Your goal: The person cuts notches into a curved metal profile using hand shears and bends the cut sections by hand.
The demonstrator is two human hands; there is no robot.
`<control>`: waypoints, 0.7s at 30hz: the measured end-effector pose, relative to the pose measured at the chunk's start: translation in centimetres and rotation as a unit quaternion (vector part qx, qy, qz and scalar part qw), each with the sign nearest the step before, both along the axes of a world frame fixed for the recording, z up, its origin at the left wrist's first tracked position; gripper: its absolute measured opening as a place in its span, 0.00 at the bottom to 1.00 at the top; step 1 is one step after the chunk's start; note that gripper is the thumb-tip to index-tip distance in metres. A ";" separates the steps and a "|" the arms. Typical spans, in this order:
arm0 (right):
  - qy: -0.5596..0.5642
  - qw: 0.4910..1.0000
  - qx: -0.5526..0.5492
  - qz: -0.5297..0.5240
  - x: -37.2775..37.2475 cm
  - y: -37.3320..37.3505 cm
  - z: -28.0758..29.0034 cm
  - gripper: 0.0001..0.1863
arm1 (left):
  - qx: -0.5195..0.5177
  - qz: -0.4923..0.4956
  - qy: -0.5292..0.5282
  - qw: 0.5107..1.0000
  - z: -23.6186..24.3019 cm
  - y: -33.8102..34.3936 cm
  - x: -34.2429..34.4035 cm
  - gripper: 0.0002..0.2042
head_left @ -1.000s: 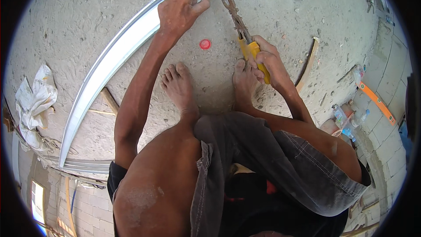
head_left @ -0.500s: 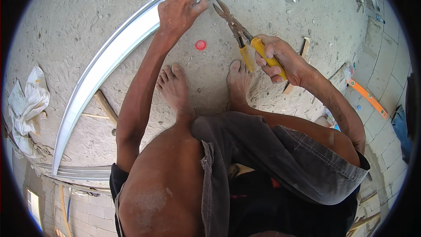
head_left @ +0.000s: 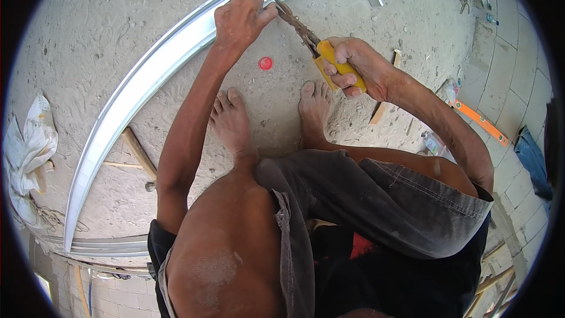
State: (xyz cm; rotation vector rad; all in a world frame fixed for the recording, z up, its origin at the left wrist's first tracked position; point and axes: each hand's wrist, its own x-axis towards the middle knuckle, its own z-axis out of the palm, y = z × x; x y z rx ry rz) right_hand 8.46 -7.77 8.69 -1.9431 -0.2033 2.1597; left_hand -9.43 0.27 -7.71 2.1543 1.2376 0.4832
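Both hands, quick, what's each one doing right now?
Left hand: closed, holding the long silvery metal channel.
Right hand: closed, holding the yellow-handled snips.

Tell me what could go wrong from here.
The yellow-handled snips reach right up to the bare left hand; a slip might cut it. That hand's fingers could also be nicked by the metal strip. If the right hand drops the tool, the bare feet may be hit.
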 end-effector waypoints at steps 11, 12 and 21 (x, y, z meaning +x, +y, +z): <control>0.052 0.995 -0.012 -0.080 -1.0 -1.4 -2.0 0.10 | 0.186 -0.021 0.018 0.982 1.8 1.7 -1.6 0.18; 0.064 0.995 -0.008 -0.072 -0.5 -1.9 -2.6 0.13 | 0.252 0.004 0.036 0.967 2.4 2.2 -2.0 0.19; 0.071 0.992 -0.020 -0.103 -1.1 -2.7 -3.7 0.13 | -0.007 -0.119 0.200 0.972 -1.1 6.4 -3.8 0.51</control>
